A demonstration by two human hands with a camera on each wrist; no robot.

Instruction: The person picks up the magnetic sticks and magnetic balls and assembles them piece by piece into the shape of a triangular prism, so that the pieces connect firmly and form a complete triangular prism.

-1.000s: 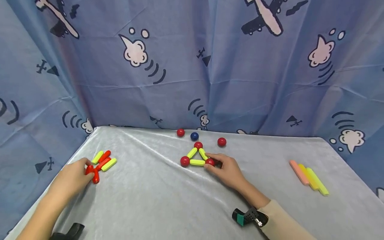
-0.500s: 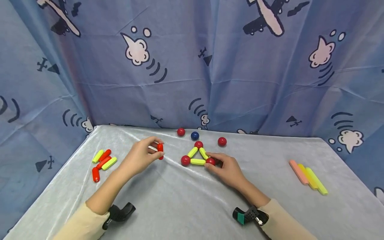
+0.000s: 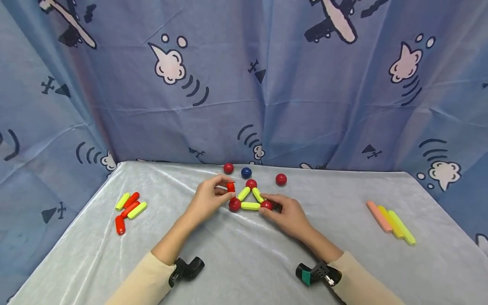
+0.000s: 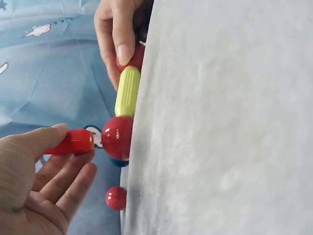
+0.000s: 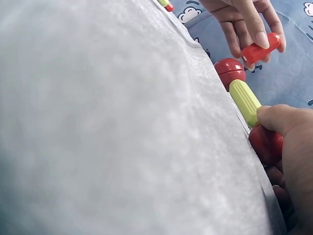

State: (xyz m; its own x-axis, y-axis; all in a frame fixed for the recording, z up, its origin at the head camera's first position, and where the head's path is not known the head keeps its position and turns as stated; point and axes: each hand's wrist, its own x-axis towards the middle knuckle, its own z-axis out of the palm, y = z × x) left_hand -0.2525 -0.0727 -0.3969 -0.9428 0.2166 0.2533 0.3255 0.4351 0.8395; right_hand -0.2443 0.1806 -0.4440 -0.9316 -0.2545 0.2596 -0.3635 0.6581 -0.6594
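Note:
Near the table's middle lies a triangle of yellow-green rods point(image 3: 250, 206) joined by red balls at its corners. My left hand point(image 3: 209, 197) pinches a red rod point(image 4: 76, 141) between thumb and fingers, held upright over the left corner ball point(image 3: 234, 205). In the left wrist view, a small gap shows between the rod's lower end and that ball point(image 4: 117, 137). On the right corner, my right hand point(image 3: 286, 214) holds the red ball point(image 5: 266, 143), thumb in front and fingers behind. The far corner ball point(image 3: 251, 184) is touched by neither hand.
Behind the triangle sit a loose red ball point(image 3: 228, 168), a blue ball point(image 3: 246, 173) and another red ball point(image 3: 281, 179). Several short red and yellow-green rods point(image 3: 129, 209) lie at the left. Three longer sticks point(image 3: 390, 222) lie together at the right. A patterned curtain point(image 3: 244, 84) hangs behind the table.
My left hand has picked a red rod from the left pile and carried it right, to above the triangle's left corner ball. My right hand has stayed at the right corner.

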